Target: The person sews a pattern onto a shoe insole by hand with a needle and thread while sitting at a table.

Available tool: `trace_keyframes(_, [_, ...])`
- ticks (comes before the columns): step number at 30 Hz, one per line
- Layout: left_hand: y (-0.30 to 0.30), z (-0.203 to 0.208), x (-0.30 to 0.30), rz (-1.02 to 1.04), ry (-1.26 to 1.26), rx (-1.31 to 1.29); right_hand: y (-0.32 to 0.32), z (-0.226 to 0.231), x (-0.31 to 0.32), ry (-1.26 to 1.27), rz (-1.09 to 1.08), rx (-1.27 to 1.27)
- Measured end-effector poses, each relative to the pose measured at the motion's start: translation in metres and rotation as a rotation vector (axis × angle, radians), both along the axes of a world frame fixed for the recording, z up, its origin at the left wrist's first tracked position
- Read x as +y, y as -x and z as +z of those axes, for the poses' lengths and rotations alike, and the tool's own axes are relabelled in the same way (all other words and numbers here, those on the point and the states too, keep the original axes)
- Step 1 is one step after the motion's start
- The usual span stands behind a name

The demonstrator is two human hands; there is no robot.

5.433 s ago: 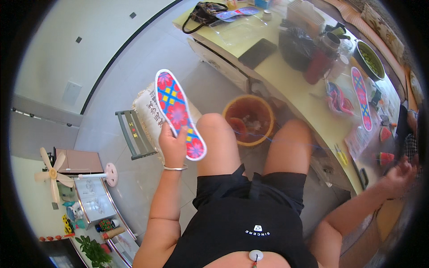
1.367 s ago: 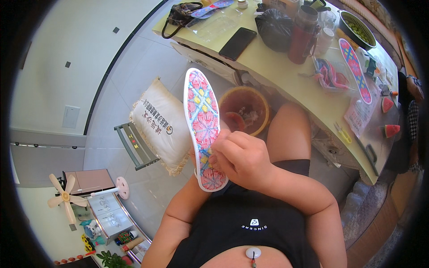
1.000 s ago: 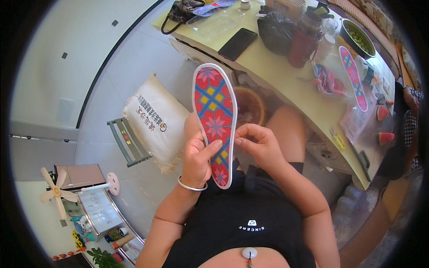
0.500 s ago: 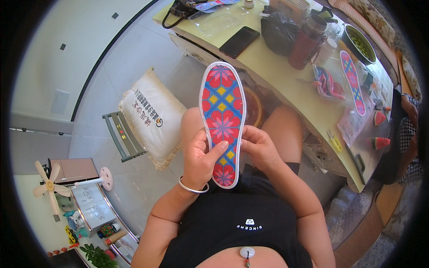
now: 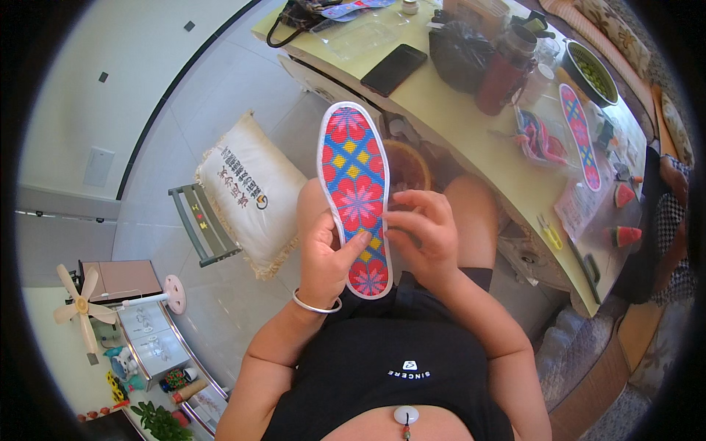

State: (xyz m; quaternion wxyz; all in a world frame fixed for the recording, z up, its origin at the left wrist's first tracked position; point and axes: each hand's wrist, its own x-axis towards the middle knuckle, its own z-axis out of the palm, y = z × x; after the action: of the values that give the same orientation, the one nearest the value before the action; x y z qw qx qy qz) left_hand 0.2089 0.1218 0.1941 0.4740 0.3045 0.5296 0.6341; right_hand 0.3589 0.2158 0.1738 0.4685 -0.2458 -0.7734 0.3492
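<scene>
An embroidered insole [image 5: 358, 192] with red flowers, blue lattice, yellow diamonds and a white border stands over my lap. My left hand [image 5: 327, 253] is closed on its lower left edge, thumb across the patterned face and the other fingers behind. Beside the right edge is my right hand [image 5: 426, 234], its bent fingers a little apart and nothing visible between them. The fingertips lie very close to the border; whether they touch it I cannot tell. A second insole [image 5: 580, 136] of similar pattern rests on the table to the right.
On the yellowish table [image 5: 463, 136] are a phone [image 5: 394, 70], black plastic bag [image 5: 460, 53], dark red flask [image 5: 506, 72], green basket [image 5: 590, 72], pink thread bundle [image 5: 540, 138], yellow-handled scissors [image 5: 550, 231] and watermelon pieces [image 5: 624, 235]. A cushion [image 5: 254, 192] lies on a small chair [image 5: 206, 224] to the left.
My right hand has let go of the insole's right edge, its fingers loosening. The insole has shifted slightly left and tilted, still in my left hand.
</scene>
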Motion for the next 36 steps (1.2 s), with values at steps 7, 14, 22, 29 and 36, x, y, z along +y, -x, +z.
trace_keyframes(7, [0.01, -0.003, 0.004, 0.122, 0.106, 0.43, -0.014, 0.029, -0.001, 0.444, 0.228, 0.482])
trace_keyframes(14, [0.144, -0.016, -0.034, 0.557, 0.258, 1.075, -0.319, 0.079, 0.108, 0.421, 0.118, 1.353])
trace_keyframes(22, [0.109, -0.021, -0.019, 0.441, 0.093, 0.398, -0.34, 0.073, 0.1, -0.038, -0.855, 0.904])
trace_keyframes(29, [0.018, 0.021, -0.002, 0.15, 0.054, 0.202, -0.039, 0.042, 0.011, 0.026, -0.172, -0.102])
trace_keyframes(36, [0.006, 0.019, -0.005, 0.075, 0.065, 0.238, 0.001, 0.023, -0.005, -0.167, -0.016, -0.118])
